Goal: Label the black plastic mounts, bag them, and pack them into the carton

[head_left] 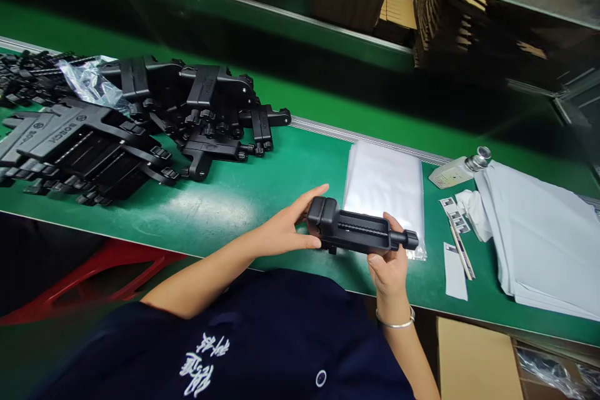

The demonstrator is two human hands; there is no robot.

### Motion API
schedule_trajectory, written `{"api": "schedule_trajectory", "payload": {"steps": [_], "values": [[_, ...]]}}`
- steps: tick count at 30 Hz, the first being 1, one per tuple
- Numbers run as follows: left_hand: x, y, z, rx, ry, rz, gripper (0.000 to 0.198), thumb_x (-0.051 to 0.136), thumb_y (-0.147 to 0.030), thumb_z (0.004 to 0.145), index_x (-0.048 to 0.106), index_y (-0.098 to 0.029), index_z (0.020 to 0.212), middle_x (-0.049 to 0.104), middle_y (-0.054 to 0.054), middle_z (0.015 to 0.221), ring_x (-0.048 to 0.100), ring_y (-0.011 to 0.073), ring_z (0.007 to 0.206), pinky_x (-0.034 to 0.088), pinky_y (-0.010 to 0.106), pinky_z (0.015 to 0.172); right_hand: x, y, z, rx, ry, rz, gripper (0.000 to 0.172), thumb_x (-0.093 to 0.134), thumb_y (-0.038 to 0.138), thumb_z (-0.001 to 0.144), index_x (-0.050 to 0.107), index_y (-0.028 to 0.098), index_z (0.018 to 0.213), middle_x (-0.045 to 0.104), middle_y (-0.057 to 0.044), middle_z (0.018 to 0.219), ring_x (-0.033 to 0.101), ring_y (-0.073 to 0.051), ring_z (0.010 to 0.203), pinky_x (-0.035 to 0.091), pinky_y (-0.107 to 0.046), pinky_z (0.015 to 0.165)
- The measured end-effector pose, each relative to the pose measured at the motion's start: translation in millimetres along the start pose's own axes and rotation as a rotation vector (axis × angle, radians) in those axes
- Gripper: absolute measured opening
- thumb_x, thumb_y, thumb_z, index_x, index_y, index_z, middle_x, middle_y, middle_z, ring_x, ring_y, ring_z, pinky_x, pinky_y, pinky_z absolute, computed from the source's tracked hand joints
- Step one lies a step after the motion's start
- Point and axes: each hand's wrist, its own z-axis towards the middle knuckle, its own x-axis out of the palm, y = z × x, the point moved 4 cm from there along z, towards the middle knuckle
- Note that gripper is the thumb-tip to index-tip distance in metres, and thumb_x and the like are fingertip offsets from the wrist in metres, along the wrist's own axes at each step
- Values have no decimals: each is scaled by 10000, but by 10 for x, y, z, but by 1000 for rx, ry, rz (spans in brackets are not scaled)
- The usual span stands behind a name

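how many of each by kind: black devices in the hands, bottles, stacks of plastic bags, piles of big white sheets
Black device between the left hand and right hand: 1
Bottle: 1
Stack of plastic bags: 1
Pile of big white sheets: 1
Total: 4

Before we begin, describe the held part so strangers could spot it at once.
On the green table, find the smaller white stack. By its near edge is the part, between left hand and right hand; unlike the black parts at left, it alone is held.
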Motion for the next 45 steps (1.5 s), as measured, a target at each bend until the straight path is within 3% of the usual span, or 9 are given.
{"api": "schedule_trajectory", "payload": {"steps": [4, 8, 13, 24, 28, 34, 38, 42, 45], "values": [[-5, 38, 34, -79, -57, -362, 1114, 830, -538, 632, 217, -297, 1531, 661, 91, 1146, 662, 241, 961, 533, 308, 794, 25, 35, 65, 70, 12, 18, 579, 739, 536, 755, 565, 267, 1237, 706, -52, 973, 699, -211, 788, 613, -401, 711], [54, 276, 64, -361, -92, -635, 716, 729, -618, 717, 583, -190, 1272, 692, 61, 936, 646, 138, 699, 500, 198, 565, 87, 26, 149, 159, -87, -3, 424, 762, 523, 734, 607, 233, 1001, 655, 28, 714, 636, -131, 543, 577, -284, 542], [174, 447, 43, -560, -94, -892, 442, 541, -515, 917, 674, -118, 1062, 715, 75, 862, 664, 130, 674, 552, 221, 637, 145, -55, 165, 240, -123, 35, 450, 748, 577, 719, 591, 218, 939, 617, 52, 643, 587, -97, 489, 508, -218, 487], [94, 527, 109, -537, -58, -731, 490, 529, -603, 888, 686, -202, 1122, 736, 58, 910, 665, 128, 693, 530, 210, 618, 178, 29, 113, 161, -120, -79, 459, 745, 560, 714, 558, 236, 980, 615, 27, 729, 574, -123, 547, 515, -265, 509], [39, 570, 286, -513, -19, -690, 550, 424, -632, 923, 670, -214, 1182, 739, 51, 904, 668, 137, 711, 516, 220, 634, 345, 113, -3, 69, 4, -343, 450, 824, 423, 663, 559, 251, 983, 648, 17, 742, 637, -172, 667, 551, -319, 651], [61, 581, 410, -462, -79, -597, 595, 549, -604, 868, 600, -195, 1297, 732, 83, 1015, 678, 193, 838, 522, 286, 760, 480, 189, -35, 55, 117, -517, 424, 767, 371, 735, 576, 241, 1090, 701, -31, 867, 686, -218, 785, 566, -369, 737], [-69, 522, 377, -368, -257, -317, 720, 637, -634, 773, 560, -178, 1325, 675, 105, 1193, 647, 220, 995, 514, 301, 854, 59, 236, 49, 63, 106, -542, 541, 700, 374, 799, 528, 255, 1298, 694, -72, 1106, 681, -219, 934, 555, -377, 822], [-456, 519, 355, -222, -442, 201, 761, 566, -696, 771, 511, -208, 1352, 560, 90, 1364, 539, 263, 1220, 436, 355, 1032, -1008, 423, 9, 134, -398, -917, 361, 524, 385, 897, 611, 190, 1189, 680, -122, 1128, 657, -248, 963, 525, -415, 845], [-720, 571, 385, -134, -513, 488, 654, 477, -659, 828, 534, -207, 1299, 567, 98, 1332, 519, 282, 1247, 414, 410, 1067, -1667, 502, -167, 475, -618, -1343, 351, 493, 389, 911, 636, 140, 1113, 656, -178, 1118, 607, -332, 1069, 494, -466, 852]]}}
